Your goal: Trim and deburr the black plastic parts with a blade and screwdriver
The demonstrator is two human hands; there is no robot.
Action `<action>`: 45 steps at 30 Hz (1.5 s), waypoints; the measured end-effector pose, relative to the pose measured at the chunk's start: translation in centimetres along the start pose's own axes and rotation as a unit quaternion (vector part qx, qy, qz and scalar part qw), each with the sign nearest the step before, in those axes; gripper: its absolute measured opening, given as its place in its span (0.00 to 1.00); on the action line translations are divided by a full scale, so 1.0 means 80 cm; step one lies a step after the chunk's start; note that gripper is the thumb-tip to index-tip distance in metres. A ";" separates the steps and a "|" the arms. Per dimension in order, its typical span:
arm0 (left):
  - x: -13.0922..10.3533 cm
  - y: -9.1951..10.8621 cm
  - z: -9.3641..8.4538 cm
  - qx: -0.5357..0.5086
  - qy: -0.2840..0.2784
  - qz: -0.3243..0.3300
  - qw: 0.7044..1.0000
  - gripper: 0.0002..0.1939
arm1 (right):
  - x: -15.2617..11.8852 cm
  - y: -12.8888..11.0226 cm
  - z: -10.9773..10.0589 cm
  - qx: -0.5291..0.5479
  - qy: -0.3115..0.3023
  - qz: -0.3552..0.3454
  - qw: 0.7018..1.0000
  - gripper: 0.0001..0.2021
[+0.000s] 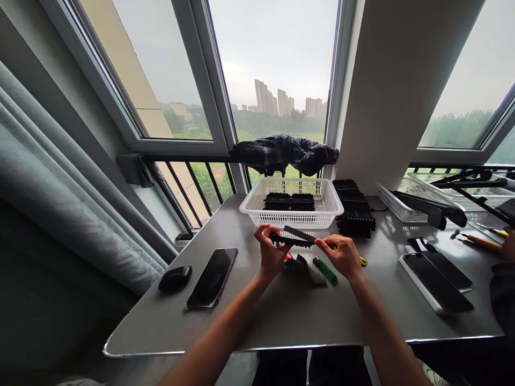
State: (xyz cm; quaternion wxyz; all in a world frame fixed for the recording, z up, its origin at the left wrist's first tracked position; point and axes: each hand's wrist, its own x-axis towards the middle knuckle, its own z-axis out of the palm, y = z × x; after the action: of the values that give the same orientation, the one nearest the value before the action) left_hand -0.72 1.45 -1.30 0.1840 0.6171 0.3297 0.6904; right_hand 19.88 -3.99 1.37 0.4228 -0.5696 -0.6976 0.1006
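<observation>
My left hand (272,252) holds a black toothed plastic strip (295,242) by its left end, above the grey table. Between the fingers of my right hand (340,254) is a flat dark grey bar (298,234), slanting over the strip and close to it or touching. Under the hands lie a dark crumpled cloth (303,271), a green lighter (325,270) and a small red item (288,257). Just behind stands a white basket (292,219) with black toothed pieces (288,201) inside. A yellow-ended object (363,261) shows partly beside my right wrist.
Stacked black toothed pieces (354,209) stand right of the basket. A phone (213,277) and a black case (175,279) lie left. Two phones (438,281), white baskets (402,206) and another person's hand (509,244) by an orange-handled tool (478,241) are at the right.
</observation>
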 end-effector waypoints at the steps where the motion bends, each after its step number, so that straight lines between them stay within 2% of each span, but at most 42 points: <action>1: 0.000 0.000 0.000 0.003 0.000 0.007 1.000 0.39 | 0.000 0.000 -0.001 -0.019 -0.004 -0.005 1.000 0.23; 9: -0.003 -0.003 -0.002 0.019 -0.013 0.044 0.999 0.40 | -0.001 0.003 -0.008 -0.070 -0.012 -0.024 0.997 0.22; 15: 0.006 -0.006 -0.008 0.032 0.018 0.036 0.999 0.39 | 0.003 0.021 -0.027 -0.074 0.003 0.000 0.997 0.21; 18: 0.005 -0.008 -0.006 0.027 0.017 0.034 0.999 0.39 | 0.003 0.017 -0.022 -0.055 0.008 -0.004 0.998 0.21; 23: 0.000 -0.010 -0.004 0.015 0.004 0.040 0.999 0.37 | 0.001 0.006 -0.012 -0.070 -0.019 -0.015 0.997 0.22; 29: 0.010 -0.017 -0.012 0.038 0.014 0.054 0.998 0.34 | 0.004 0.029 -0.035 -0.077 0.003 0.006 0.997 0.23; 32: 0.010 -0.020 -0.012 0.050 0.014 0.072 0.996 0.34 | 0.005 0.026 -0.029 -0.053 0.012 -0.004 0.999 0.24; 37: 0.005 -0.019 -0.009 0.039 -0.004 0.082 0.996 0.36 | 0.003 0.009 -0.008 -0.063 -0.009 -0.022 0.998 0.22; 45: 0.014 -0.017 -0.014 0.030 0.017 0.053 0.998 0.35 | 0.005 0.035 -0.035 -0.076 0.020 0.012 0.997 0.22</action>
State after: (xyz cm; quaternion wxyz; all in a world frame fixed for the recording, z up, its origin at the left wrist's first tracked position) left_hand -2.18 2.92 -1.47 0.1234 0.6266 0.3202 0.6997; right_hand 23.81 -3.65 1.57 0.3905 -0.6102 -0.6881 0.0407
